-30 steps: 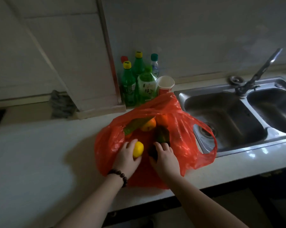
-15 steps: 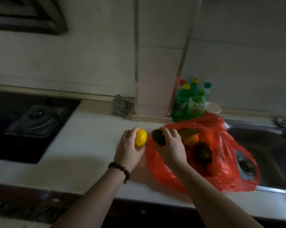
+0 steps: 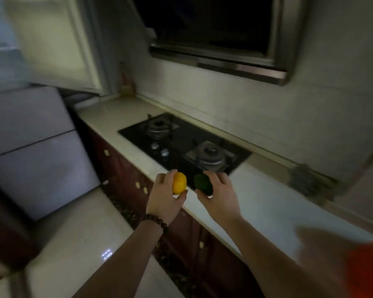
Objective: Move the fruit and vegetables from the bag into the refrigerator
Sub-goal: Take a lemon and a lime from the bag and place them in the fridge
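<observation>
My left hand (image 3: 163, 200) grips a round yellow-orange fruit (image 3: 179, 183), held in the air over the counter's front edge. Just to its right, my right hand (image 3: 221, 195) grips a dark green vegetable (image 3: 203, 183). Only a blurred red corner of the bag (image 3: 366, 269) shows at the lower right edge. The grey refrigerator (image 3: 35, 151) stands at the left with both doors closed.
A black gas hob (image 3: 181, 143) with two burners is set into the pale counter (image 3: 267, 209) beyond my hands. Dark red cabinets (image 3: 117, 175) run below it. A range hood (image 3: 220, 33) hangs above. Pale floor tiles (image 3: 80, 239) lie between me and the refrigerator.
Both hands lifted the yellow fruit and the green vegetable out of the bag. My view swung left, away from the sink and bag, toward the hob and refrigerator.
</observation>
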`<state>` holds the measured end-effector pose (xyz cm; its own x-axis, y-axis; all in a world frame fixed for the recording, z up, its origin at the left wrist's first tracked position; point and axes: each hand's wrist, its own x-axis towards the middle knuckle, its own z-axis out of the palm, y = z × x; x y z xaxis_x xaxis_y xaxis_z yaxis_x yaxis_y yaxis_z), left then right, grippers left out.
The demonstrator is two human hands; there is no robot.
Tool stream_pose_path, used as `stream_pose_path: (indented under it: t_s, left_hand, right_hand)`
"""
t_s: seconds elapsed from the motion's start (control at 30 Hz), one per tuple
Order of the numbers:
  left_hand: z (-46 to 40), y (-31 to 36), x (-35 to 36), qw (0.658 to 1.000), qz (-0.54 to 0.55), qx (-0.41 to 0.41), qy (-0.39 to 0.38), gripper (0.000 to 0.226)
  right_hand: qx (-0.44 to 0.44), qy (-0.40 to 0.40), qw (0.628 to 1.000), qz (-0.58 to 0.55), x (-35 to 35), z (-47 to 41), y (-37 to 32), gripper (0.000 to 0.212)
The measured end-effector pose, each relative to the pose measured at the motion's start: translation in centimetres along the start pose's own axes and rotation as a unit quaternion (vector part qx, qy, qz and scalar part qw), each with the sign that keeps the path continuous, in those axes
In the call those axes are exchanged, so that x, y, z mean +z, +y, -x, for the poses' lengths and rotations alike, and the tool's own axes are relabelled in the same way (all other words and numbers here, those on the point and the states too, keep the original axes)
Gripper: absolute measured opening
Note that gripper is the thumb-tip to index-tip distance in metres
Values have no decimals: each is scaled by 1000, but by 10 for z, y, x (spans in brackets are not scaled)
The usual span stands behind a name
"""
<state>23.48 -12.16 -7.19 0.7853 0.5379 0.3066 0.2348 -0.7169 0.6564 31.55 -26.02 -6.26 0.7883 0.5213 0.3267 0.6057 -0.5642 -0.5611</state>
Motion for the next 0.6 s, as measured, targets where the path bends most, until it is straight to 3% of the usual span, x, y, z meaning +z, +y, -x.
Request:
stream_pose_path:
  t_s: [0.3, 0.6]
  left_hand:
    - [-38, -129, -126, 982, -28, -108, 151, 58]
    - [-144, -242, -202, 953, -105, -172, 229, 59]
  right_hand:
    - [-143, -114, 980, -84, 126, -84, -131, 54]
    - [-247, -132, 954, -105, 246, -224, -220, 54]
